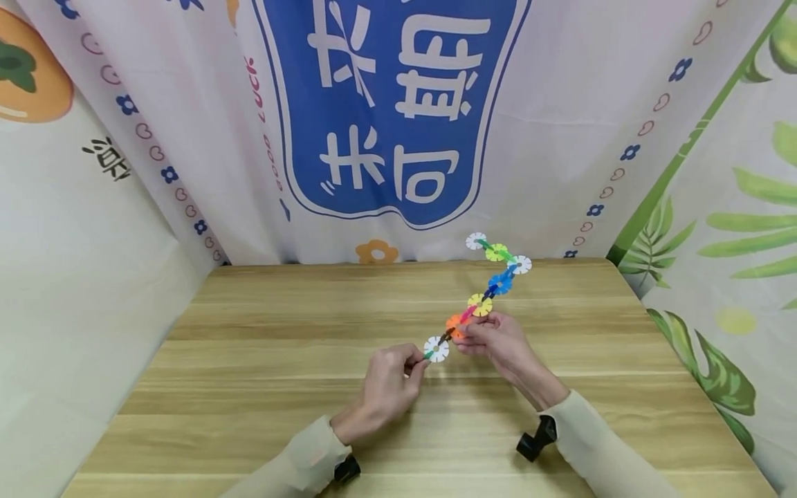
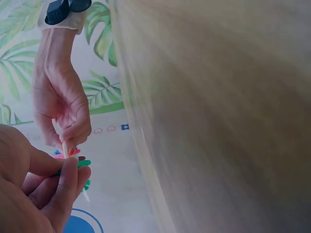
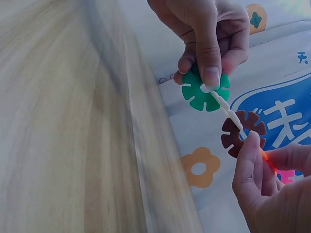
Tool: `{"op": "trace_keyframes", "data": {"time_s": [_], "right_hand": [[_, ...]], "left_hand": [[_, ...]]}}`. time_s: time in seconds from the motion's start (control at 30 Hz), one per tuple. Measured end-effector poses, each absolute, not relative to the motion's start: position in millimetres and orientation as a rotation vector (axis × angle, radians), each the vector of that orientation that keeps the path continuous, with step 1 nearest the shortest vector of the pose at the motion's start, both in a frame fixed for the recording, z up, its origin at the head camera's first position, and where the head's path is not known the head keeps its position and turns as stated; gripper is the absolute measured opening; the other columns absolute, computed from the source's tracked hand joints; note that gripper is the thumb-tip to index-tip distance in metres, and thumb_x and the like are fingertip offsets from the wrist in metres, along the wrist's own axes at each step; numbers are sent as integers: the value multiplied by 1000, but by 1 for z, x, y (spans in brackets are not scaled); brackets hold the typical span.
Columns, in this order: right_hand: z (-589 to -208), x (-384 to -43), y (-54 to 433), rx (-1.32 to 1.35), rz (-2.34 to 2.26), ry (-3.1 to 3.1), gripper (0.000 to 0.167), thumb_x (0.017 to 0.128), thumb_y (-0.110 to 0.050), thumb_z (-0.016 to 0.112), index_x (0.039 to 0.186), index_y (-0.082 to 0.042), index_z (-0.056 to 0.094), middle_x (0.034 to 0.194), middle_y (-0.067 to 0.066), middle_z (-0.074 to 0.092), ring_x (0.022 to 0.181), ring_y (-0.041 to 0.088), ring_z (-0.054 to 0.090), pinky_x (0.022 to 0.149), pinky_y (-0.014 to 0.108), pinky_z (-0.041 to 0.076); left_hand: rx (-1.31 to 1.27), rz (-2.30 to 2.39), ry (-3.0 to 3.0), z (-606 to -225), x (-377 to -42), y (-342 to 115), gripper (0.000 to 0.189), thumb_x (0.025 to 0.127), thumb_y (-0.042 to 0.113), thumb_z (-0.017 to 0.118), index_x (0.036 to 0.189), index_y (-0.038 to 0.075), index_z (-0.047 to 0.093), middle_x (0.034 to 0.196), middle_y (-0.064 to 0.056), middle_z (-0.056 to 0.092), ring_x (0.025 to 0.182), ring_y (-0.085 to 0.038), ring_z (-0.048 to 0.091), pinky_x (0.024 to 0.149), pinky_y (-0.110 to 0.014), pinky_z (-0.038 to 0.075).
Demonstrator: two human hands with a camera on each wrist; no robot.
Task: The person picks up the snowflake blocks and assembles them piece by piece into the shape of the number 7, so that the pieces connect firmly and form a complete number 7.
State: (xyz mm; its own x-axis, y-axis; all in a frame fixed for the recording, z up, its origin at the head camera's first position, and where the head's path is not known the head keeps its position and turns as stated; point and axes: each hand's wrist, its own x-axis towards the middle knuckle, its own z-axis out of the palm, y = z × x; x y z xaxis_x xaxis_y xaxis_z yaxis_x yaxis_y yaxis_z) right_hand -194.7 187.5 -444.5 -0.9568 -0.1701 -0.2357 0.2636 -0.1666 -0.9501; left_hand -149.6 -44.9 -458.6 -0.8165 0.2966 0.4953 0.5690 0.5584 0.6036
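Note:
A zigzag chain of slotted snowflake discs hangs between my two hands above the table. My left hand (image 1: pixel 387 387) pinches the green disc (image 3: pixel 194 97) at the chain's near end, thumb pressed on its face. That disc is slotted into a white disc (image 1: pixel 429 346), which joins a brown disc (image 3: pixel 232 132). My right hand (image 1: pixel 507 349) pinches the orange disc (image 1: pixel 453 322), with a fingertip overlapping the brown one in the right wrist view. Beyond it run pink, yellow (image 1: pixel 476 299), blue (image 1: pixel 500 279) and white discs, then a yellow-green disc (image 1: pixel 492 253) and a white end disc (image 1: pixel 473 237).
The wood-grain table (image 1: pixel 261 332) lies under both hands. A printed curtain (image 1: pixel 205 83) with a blue sign hangs along its back edge, and leaf-patterned cloth (image 1: pixel 753 228) closes the right side. Each sleeve has a dark wrist camera (image 1: pixel 537 439) strapped on.

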Motion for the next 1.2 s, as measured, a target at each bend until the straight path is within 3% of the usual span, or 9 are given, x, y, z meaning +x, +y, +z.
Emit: {"op": "trace_keyframes", "data": {"time_s": [0.2, 0.47, 0.67, 0.87, 1.07, 1.2], "right_hand": [[-441, -197, 183, 96, -2189, 1819, 30, 103, 1, 58, 129, 13, 48, 100, 10, 70, 86, 18, 78, 90, 36, 67], [-454, -196, 180, 21, -2132, 1892, 28, 100, 3, 62, 126, 11, 56, 99, 10, 75, 92, 27, 79, 97, 47, 64], [-463, -193, 186, -79, -2089, 1766, 25, 106, 2, 50, 128, 13, 48, 103, 12, 70, 93, 26, 80, 92, 43, 66], [-463, -191, 188, -194, -2023, 1647, 23, 108, -1, 47, 128, 10, 42, 108, 17, 66, 91, 27, 80, 89, 44, 67], [-466, -186, 181, -260, -1939, 1583, 15, 108, 1, 44, 122, 6, 45, 103, 12, 64, 91, 23, 78, 87, 42, 68], [-470, -184, 173, -280, -1902, 1527, 13, 108, 0, 45, 121, 2, 47, 100, 12, 68, 89, 23, 78, 85, 40, 68]], "left_hand": [[-706, -1158, -2482, -456, -149, -48, 14, 88, -3, 80, 81, 8, 75, 73, -1, 74, 64, -2, 66, 59, -11, 56], [-645, -1358, -2602, -451, -148, -62, 7, 87, 1, 83, 87, 6, 77, 81, -7, 79, 67, -1, 68, 61, -13, 59], [-601, -1619, -2661, -450, -153, -71, 13, 85, 15, 87, 90, 8, 77, 83, -6, 78, 69, -14, 70, 61, -20, 61], [-512, -1728, -2668, -446, -182, -84, 22, 90, 29, 84, 94, 9, 78, 85, -7, 77, 71, -16, 68, 62, -24, 61], [-298, -1877, -2695, -453, -223, -100, 19, 100, 20, 72, 108, 3, 75, 96, -14, 77, 84, -23, 73, 76, -36, 67], [-92, -2093, -2663, -459, -245, -109, 27, 104, 15, 64, 124, -4, 67, 108, -18, 74, 88, -19, 72, 85, -35, 67]]}}
